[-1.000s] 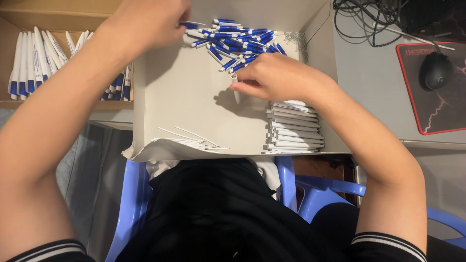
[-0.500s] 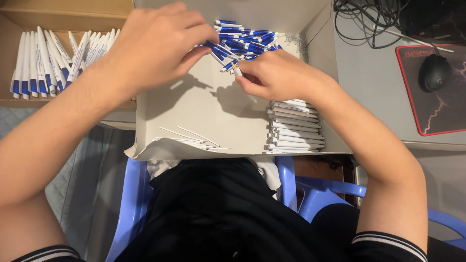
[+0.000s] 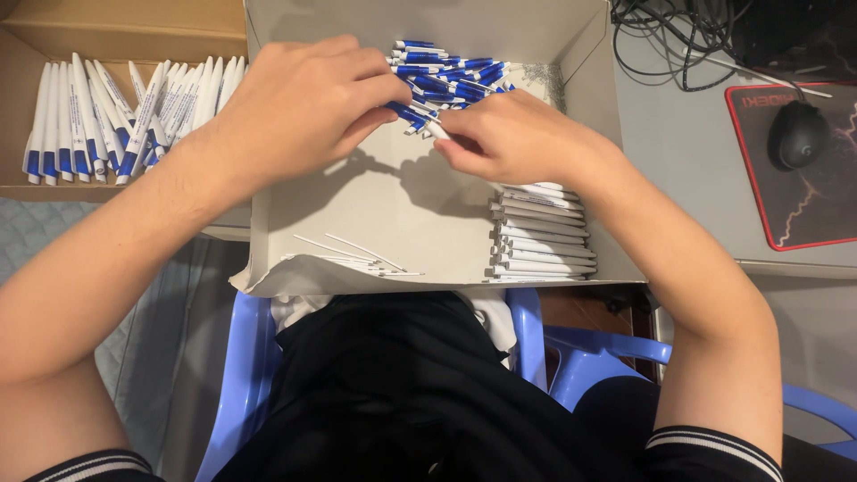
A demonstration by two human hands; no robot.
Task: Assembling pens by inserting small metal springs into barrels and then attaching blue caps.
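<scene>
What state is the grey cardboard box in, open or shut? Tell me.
Open. The grey cardboard box has no lid over it; its floor, the blue pen parts and the stacked white barrels inside all show.

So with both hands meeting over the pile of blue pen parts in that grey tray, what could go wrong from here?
1. The left hand and right hand pinch a small blue and white piece together; it could slip into the blue parts pile.
2. The thin refills lie at the grey tray's torn front edge and might roll off.
3. The right wrist passes just above the white barrels and could nudge the stack.
</scene>
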